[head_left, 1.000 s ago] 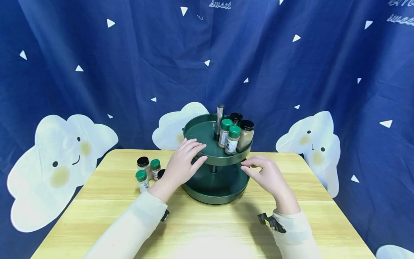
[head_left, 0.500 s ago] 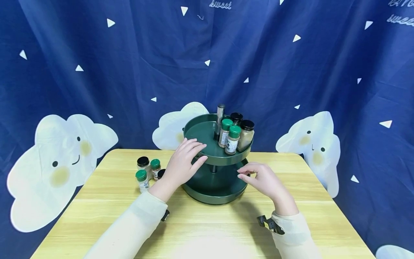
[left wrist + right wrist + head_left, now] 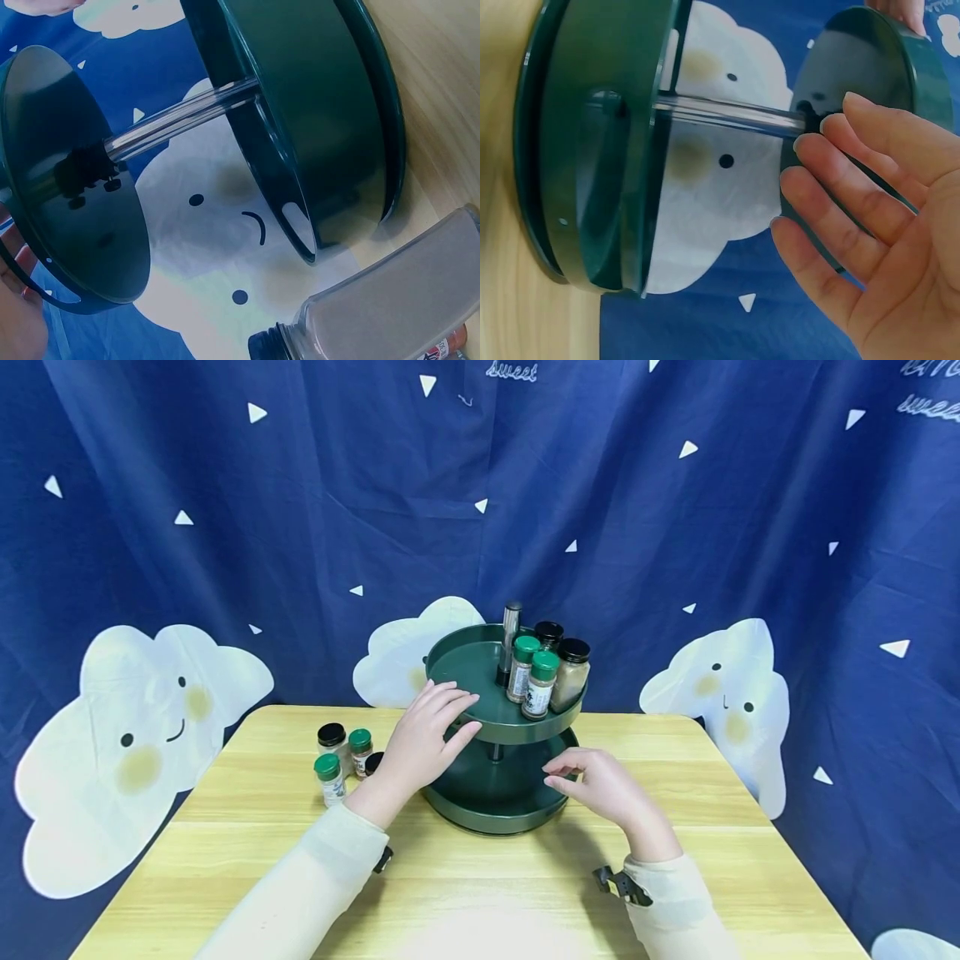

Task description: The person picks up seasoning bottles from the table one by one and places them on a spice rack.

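1. Two hands, both bare and both mine, are apart at the sides of a green two-tier stand (image 3: 517, 732): my left hand (image 3: 422, 737) and my right hand (image 3: 596, 781).
2. My left lies over the front-left rim of the upper tray (image 3: 463, 662), its fingers extended and touching the edge; whether my thumb also presses the wall, I can't quite tell.
3. My right is beside the lower tray (image 3: 491, 821), at its right side, with fingers loosely bent and parted, palm toward the wrist camera.
4. Between the trays a shiny post (image 3: 731, 116) joins the tiers; it also rises above the upper one.
5. Upright on the upper tray, right of the post, are two green-capped shakers (image 3: 537, 698) and two black-capped jars (image 3: 570, 683), bunched near the rim.
6. Left of the stand, on the wooden table (image 3: 480, 868), I see two more green-capped shakers (image 3: 333, 789), a tan-filled jar with a black lid (image 3: 335, 752), and another black cap (image 3: 374, 761) partly behind my left wrist.
7. Pale sleeves (image 3: 300, 885) cover my forearms; a black mount (image 3: 633, 888) sits at my right wrist.
8. Behind everything hangs a blue curtain (image 3: 600, 468) printed with white clouds (image 3: 142, 760) and triangles.
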`<state>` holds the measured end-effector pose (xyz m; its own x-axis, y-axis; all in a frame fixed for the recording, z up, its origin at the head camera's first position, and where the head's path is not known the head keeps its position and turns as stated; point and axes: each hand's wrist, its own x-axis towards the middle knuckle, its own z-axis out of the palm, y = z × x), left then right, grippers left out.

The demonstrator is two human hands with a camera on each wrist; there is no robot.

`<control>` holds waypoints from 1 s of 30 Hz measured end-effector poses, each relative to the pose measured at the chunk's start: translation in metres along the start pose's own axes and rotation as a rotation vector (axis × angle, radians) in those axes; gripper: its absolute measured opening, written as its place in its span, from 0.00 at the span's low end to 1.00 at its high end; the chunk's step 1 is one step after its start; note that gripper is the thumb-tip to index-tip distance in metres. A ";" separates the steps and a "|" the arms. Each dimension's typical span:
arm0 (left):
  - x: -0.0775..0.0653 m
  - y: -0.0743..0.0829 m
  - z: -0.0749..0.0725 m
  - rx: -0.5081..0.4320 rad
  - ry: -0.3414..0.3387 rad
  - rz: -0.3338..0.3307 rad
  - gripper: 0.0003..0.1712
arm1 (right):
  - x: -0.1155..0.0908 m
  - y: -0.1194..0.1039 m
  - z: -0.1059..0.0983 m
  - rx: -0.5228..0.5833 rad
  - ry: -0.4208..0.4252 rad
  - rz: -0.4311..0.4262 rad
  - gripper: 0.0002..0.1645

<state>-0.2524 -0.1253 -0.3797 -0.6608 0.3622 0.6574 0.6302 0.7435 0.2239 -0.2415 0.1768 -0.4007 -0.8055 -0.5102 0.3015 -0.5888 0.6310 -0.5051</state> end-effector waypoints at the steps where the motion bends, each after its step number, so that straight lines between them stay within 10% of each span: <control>1: 0.000 0.000 0.000 0.000 0.001 0.001 0.25 | 0.000 0.001 0.001 -0.002 -0.007 -0.001 0.07; 30: 0.000 0.002 -0.001 0.013 0.001 -0.002 0.25 | 0.000 0.013 0.026 -0.102 -0.185 -0.068 0.07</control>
<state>-0.2506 -0.1243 -0.3788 -0.6615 0.3603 0.6577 0.6238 0.7511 0.2159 -0.2479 0.1700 -0.4284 -0.7432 -0.6462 0.1737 -0.6525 0.6425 -0.4017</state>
